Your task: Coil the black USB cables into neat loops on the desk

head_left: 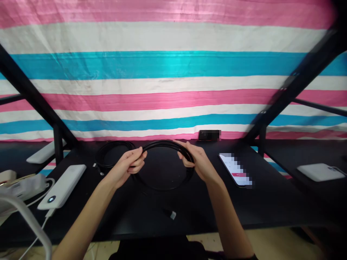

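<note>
Both my hands grip a coiled black cable (162, 143), one at each side of the loop. My left hand (132, 162) pinches the coil's left side between thumb and fingers. On the opposite side, my right hand (193, 159) has its fingers wrapped round the strands. The lower part of the loop hangs just over the black table. A cable plug (172, 215) with a pale tip lies below the coil, near the front edge. Behind my left hand rests a second black cable coil (104, 153), its connectors at the left.
A white power bank (63, 186) with a white cable lies at left, near a power strip (29, 187). To the right is a phone (234, 169) with a lit screen. A dark box-like object (208, 135) stands at the back. Black metal posts (295, 76) flank the table (195, 224).
</note>
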`<action>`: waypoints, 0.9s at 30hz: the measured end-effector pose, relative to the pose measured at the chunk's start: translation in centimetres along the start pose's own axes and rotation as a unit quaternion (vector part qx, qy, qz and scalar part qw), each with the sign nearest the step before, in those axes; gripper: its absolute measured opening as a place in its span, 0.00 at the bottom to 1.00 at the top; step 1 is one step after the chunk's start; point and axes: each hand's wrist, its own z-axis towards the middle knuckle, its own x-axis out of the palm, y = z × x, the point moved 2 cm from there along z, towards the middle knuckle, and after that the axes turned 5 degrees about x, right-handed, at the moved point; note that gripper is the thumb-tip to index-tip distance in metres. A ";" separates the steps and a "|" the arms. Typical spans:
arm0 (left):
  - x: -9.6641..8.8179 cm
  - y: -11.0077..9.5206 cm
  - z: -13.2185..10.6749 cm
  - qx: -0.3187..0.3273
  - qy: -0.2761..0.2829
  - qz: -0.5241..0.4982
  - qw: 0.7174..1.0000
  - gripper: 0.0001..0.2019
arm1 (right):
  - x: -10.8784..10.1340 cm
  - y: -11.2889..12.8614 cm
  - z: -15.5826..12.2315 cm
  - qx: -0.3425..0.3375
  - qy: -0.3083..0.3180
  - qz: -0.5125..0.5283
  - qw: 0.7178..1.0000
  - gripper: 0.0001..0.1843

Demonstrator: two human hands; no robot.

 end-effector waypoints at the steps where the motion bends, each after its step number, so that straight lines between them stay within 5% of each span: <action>1: 0.0 -0.2 -0.4 0.005 0.005 -0.001 1.000 0.18 | 0.1 0.4 -0.2 -0.009 -0.001 -0.013 1.000 0.19; 10: 1.6 -2.2 -2.6 0.066 0.046 0.053 0.995 0.18 | 0.9 2.3 -1.7 -0.084 -0.063 -0.138 0.985 0.16; 17: 2.6 -3.3 -3.2 0.044 0.060 0.115 0.991 0.18 | 3.3 4.0 -3.1 -0.148 -0.074 -0.288 0.943 0.16; 22: 3.2 -4.2 -3.5 0.087 0.009 0.207 0.974 0.18 | 4.6 4.2 -3.9 -0.219 -0.088 -0.374 0.897 0.19; 27: 3.5 -4.3 -4.0 0.226 -0.073 0.313 0.920 0.08 | 4.4 4.6 -4.1 -0.260 -0.103 -0.406 0.870 0.16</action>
